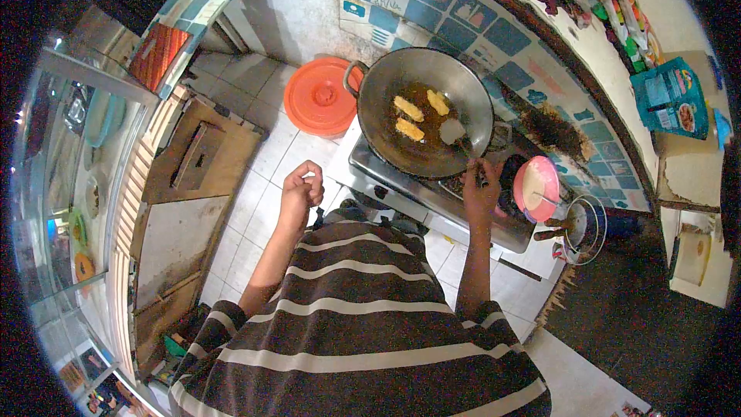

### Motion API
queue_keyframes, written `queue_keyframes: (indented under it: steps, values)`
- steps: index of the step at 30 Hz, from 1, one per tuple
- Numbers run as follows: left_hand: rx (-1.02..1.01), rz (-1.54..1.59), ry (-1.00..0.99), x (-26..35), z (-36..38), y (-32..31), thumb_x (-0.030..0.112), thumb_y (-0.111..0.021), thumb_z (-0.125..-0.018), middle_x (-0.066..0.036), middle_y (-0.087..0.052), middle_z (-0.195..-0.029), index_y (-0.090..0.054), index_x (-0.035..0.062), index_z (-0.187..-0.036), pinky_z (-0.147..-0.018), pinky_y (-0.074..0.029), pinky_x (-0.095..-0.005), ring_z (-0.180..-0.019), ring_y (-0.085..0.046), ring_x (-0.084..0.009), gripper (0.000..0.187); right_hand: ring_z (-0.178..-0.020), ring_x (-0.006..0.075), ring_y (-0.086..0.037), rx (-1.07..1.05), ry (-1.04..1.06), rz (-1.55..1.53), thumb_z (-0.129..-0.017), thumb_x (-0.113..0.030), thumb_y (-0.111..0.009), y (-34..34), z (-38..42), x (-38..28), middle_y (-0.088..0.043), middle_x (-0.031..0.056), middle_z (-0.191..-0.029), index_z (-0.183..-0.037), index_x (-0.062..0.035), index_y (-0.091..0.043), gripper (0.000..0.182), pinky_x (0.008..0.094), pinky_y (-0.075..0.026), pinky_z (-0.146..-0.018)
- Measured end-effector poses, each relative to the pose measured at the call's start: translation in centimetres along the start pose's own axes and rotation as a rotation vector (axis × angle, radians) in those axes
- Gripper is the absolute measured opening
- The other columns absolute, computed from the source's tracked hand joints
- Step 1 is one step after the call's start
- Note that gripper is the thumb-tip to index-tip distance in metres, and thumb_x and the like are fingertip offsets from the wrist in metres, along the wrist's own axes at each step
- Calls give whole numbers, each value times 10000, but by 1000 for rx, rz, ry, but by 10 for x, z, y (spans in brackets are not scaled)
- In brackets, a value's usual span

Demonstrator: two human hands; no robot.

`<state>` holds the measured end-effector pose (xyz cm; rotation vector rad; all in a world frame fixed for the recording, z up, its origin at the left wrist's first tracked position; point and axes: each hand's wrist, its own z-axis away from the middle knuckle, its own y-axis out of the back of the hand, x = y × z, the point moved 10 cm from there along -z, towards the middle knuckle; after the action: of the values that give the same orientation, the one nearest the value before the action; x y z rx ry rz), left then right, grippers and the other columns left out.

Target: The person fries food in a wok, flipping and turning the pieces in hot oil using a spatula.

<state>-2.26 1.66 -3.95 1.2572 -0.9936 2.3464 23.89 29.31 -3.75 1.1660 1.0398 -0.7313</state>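
Striped shirt (363, 293): closest, brown and white.
Left hand (303, 185): curled closed above white floor tiles (253, 193).
Big pan (424, 69): on the stove (390, 176), three yellow pieces (409, 130) inside.
Right hand (480, 181): gripping the spatula (452, 132).
Wall (509, 38): blue kitchen pictures.
Blue packet (670, 100): words too small to read.

The food pieces (408, 109) are golden, the bowl (552, 185) pink, the lid (312, 100) orange, the shirt (355, 328) cream-striped brown.

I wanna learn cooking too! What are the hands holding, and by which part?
The right hand holds a spatula by its handle. The left hand is curled, with nothing visible in it.
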Motion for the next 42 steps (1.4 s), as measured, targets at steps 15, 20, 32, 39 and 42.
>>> queue_keyframes:
  steps: [15, 20, 32, 39, 42]
  values:
    - [19, -4, 7, 2, -6, -1, -90, -330, -646, 42, -346, -512, -469, 46, -809, -427, -199, -215, -449, -283, -58, 254, -568, 143, -605, -239, -33, 230, -884, -298, -602, -32, -29, -50, -647, 102, -734, -970, -18, -634, 295, 317, -477, -677]
    - [20, 23, -8, 4, -4, -1, -89, -343, -641, 39, -353, -514, -464, 44, -799, -428, -203, -214, -454, -297, -59, 239, -819, 280, -588, -117, 191, 487, -869, -368, -592, -19, -30, -69, -658, 157, -897, -1018, -49, -653, 358, 402, -416, -822]
    - [-2, 21, -10, 3, -9, -2, -94, -327, -654, 47, -337, -519, -475, 52, -823, -427, -192, -217, -448, -276, -53, 268, -667, 181, -579, -97, 394, 585, -862, -287, -618, -18, -24, -76, -667, 118, -775, -926, -42, -690, 264, 307, -453, -627]
    - [1, 25, -3, 0, -13, -3, -89, -322, -650, 46, -331, -515, -467, 53, -810, -424, -184, -219, -442, -261, -55, 258, -761, 191, -620, -113, 280, 492, -855, -229, -626, -15, -25, -76, -680, 125, -829, -923, -35, -686, 214, 319, -461, -702]
    - [8, 11, 6, -1, -13, -3, -85, -324, -650, 46, -332, -515, -461, 55, -800, -424, -181, -220, -439, -260, -55, 247, -767, 201, -628, -99, 350, 465, -854, -221, -623, -11, -22, -88, -681, 129, -848, -925, -30, -680, 211, 319, -464, -714]
